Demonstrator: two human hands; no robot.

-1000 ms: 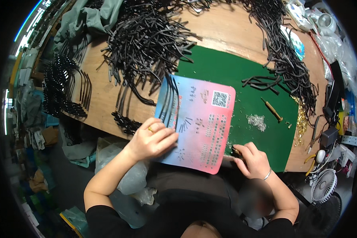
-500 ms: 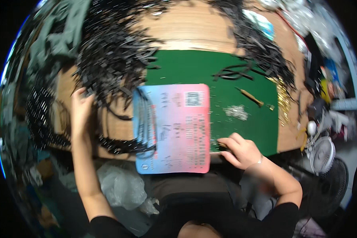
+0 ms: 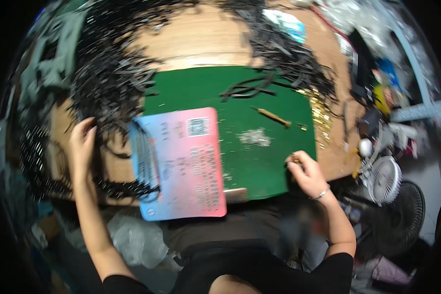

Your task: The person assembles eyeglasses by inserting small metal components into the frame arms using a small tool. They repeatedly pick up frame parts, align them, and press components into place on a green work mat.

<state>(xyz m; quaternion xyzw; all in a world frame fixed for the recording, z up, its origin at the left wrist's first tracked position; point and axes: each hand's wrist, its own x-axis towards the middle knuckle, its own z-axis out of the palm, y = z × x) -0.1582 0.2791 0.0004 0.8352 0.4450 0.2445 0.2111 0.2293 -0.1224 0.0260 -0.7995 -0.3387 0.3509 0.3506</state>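
Note:
My left hand (image 3: 82, 142) reaches to the near edge of a large heap of black strips (image 3: 110, 78), thumb and fingers apart, with nothing visible between them. Over the near right part of the green mat (image 3: 191, 88), my right hand (image 3: 306, 174) has its fingers curled round a small gold-coloured piece (image 3: 295, 159), mostly hidden by the fingers. Between my hands lies a blue-and-pink printed card (image 3: 181, 166), jutting over the table's front edge. Several thin black cords (image 3: 144, 161) lie along its left side.
A wooden-handled awl (image 3: 273, 117) lies beyond a small pile of silvery bits (image 3: 256, 138). Gold-coloured pieces (image 3: 321, 117) are scattered along the mat's right edge. More black strips (image 3: 284, 54) cover the far right. A white fan (image 3: 384, 179) stands off the table at right.
My right hand has moved right, away from the card toward the mat's right edge, with the small piece in its fingers. My left hand stays by the black strips. The whole view has shifted.

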